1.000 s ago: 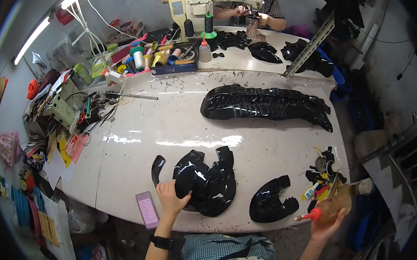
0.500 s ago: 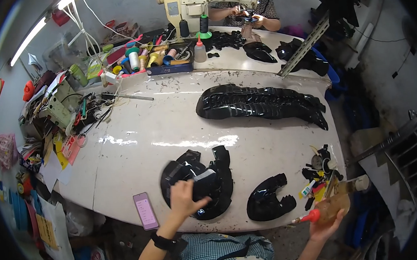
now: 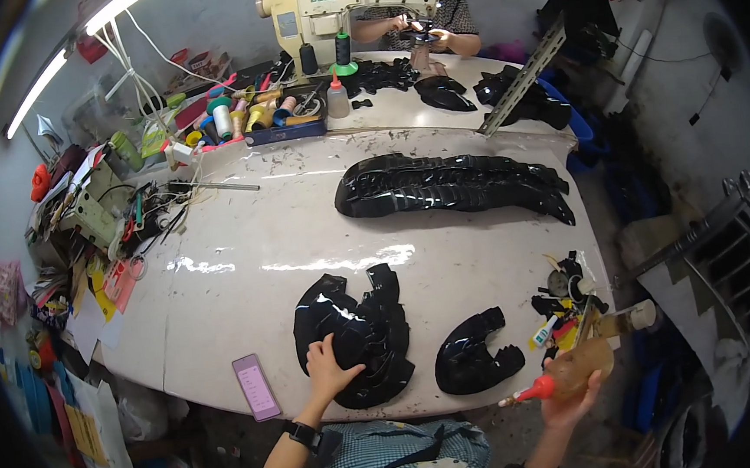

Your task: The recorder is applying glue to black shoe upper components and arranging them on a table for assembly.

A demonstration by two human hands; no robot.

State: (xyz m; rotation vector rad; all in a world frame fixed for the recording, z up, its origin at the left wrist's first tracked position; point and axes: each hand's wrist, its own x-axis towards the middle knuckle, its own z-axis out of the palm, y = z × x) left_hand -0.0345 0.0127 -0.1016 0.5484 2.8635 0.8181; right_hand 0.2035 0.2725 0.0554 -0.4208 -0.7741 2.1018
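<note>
My left hand (image 3: pixel 331 372) rests on a pile of glossy black curved pieces (image 3: pixel 372 317) near the front of the table. Its thumb is spread away from the fingers, which press lightly on the top piece. Out past the table's front right edge, my right hand (image 3: pixel 569 401) is wrapped round a clear squeeze bottle (image 3: pixel 583 369) of amber liquid. The bottle is tilted, its red cap and nozzle pointing left and down. Between my hands lies a separate black crescent-shaped stack (image 3: pixel 466 358).
A long row of overlapping black pieces (image 3: pixel 441 184) lies farther back. A phone (image 3: pixel 256 388) sits left of my left hand. Small tools (image 3: pixel 563 308) crowd the right edge, beside a jar (image 3: pixel 633 318). Across the table a person works at a sewing machine (image 3: pixel 350 5) near a thread tray (image 3: pixel 290 133).
My left hand has lowered a black piece onto the pile and its fingers now lie on it. The bottle in my right hand stays tilted. The whole view has shifted slightly.
</note>
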